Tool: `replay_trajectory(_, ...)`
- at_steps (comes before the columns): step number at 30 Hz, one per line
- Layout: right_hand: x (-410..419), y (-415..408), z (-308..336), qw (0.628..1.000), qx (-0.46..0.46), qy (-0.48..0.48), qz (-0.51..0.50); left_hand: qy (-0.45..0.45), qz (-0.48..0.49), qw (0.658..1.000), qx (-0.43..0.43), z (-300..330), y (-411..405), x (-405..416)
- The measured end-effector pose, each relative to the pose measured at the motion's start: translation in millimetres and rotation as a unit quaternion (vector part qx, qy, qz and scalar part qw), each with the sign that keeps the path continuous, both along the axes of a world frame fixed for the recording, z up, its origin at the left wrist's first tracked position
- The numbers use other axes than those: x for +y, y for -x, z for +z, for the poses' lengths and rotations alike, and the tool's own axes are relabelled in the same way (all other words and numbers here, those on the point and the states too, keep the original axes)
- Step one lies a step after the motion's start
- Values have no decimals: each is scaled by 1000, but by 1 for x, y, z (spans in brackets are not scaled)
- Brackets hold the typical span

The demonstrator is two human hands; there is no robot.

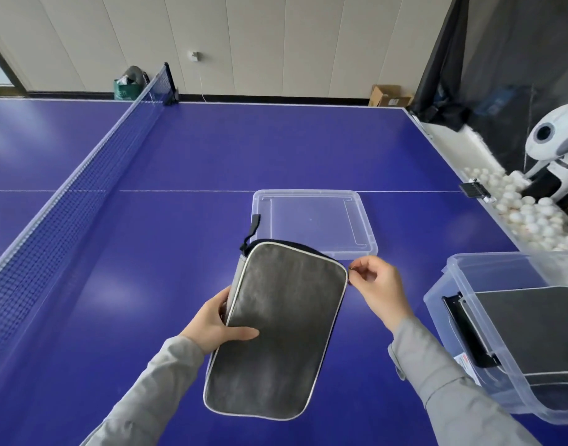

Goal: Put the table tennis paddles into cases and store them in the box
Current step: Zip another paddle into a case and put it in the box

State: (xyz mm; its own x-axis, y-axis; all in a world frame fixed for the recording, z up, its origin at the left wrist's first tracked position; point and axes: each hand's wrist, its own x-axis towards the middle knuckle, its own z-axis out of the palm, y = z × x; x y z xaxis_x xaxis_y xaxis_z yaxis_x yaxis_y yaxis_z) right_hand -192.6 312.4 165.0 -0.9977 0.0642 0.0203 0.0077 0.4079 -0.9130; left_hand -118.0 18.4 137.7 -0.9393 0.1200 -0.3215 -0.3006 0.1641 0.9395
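Paddle case [276, 329], grey and soft-sided, is being held just above the blue table [211, 149] in front of the person, its long axis running from the near edge away and slightly to the left. It is being gripped along its left edge by the left hand [221, 326], the thumb laid flat on the top face and the fingers hidden beneath. At the far right corner something small, judged to be the zipper pull, is being pinched between thumb and forefinger of the right hand [377, 284]; whether the zip is fully closed cannot be told. No paddle is being shown; one is presumably inside.

The clear box [450, 304] is standing to the right of the case, nearer the right hand, and a second grey case [533, 329] is already lying in it. The coming move is therefore judged to be a carry to the right, with the case being turned so its long side matches the one already stored.

The case is being seen as a rounded rectangle of felt-like fabric with pale piping round its edge and a black loop [252, 230] at the far end. The box is being seen as thin, translucent, rigid plastic with rounded corners. Its flat clear lid [314, 220] is lying just beyond the case, partly overlapped by it in this view.
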Motion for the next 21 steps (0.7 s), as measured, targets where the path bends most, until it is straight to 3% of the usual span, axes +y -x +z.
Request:
replay_trajectory(10,-6,-4,10,991,41,-109,64,210,-133,968,22,20,17,-12)
replay_trajectory(21,-41,-18,24,980,123,-111,108,365,-253,894,55,32,28,4)
